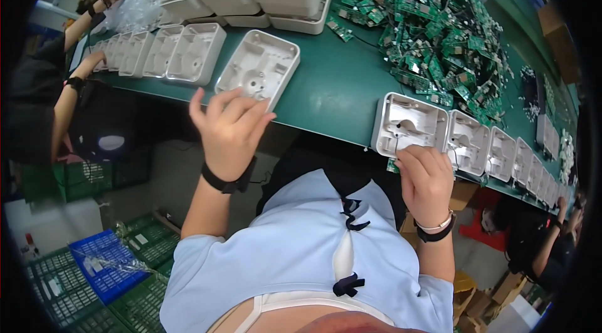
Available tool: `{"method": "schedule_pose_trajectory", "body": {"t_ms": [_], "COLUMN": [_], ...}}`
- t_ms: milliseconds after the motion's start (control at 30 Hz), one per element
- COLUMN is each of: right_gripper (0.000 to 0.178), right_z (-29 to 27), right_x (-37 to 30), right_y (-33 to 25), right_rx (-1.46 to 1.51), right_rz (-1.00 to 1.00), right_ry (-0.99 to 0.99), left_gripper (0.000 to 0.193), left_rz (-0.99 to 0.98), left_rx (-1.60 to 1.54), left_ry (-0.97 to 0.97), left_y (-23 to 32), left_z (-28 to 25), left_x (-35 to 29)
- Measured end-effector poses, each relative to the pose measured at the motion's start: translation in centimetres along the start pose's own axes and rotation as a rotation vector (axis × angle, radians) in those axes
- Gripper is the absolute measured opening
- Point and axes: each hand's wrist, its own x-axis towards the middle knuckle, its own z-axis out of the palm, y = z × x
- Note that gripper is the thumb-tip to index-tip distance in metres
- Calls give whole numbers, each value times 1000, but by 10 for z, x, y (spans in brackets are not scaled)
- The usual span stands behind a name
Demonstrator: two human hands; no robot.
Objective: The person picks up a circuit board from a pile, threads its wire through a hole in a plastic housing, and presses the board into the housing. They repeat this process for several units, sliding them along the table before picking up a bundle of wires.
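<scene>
Right-hand grip [427, 177] hides part of one white housing's [427, 122] near edge.

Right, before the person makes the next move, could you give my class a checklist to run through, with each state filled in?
1. Left hand open: ok, the fingers are spread.
2. White housing near the left hand open side up: ok, its inside faces the camera.
3. Right hand grip known: cannot tell, the fingertips are partly hidden.
4. White housing at the right hand open side up: ok.
5. Green circuit boards laid out in order: not ok, they lie in a jumbled heap.
6. Left co-worker's hand apart from the person's own hands: ok, it is farther left, by a row of housings.
</scene>
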Motion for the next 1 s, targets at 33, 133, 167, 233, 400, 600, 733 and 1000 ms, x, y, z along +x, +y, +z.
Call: {"method": "schedule_pose_trajectory", "body": {"t_ms": [33,133,167,233,400,600,733,1000], "right_gripper": [20,20,20,21,24,25,20,20], "right_z": [1,1,2,3,2,2,0,2], "right_x": [2,3,3,3,4,3,6,3], "right_y": [0,-1,-1,1,2,1,-3,-1], "right_rx": [-3,-9,-17,-18,-34,-38,-13,-8], "right_rz": [1,2,6,-5,-30,-18,6,13], "right_ry": [-3,-1,-1,3,-1,0,-6,11], "left_gripper": [23,25,27,28,54,84,88,93], "left_rz": [-11,-33,-45,-55,-195,-250,-289,-652], "left_rx": [-6,0,2,2,-70,-321,75,-47], "left_ry": [13,33,42,51,-2,163,95,-386], "left_y": [0,0,0,0,-7,-62,-129,-149], "left_z": [5,19,22,25,17,7,6,12], "left_x": [1,2,2,3,8,20,41,51]}}
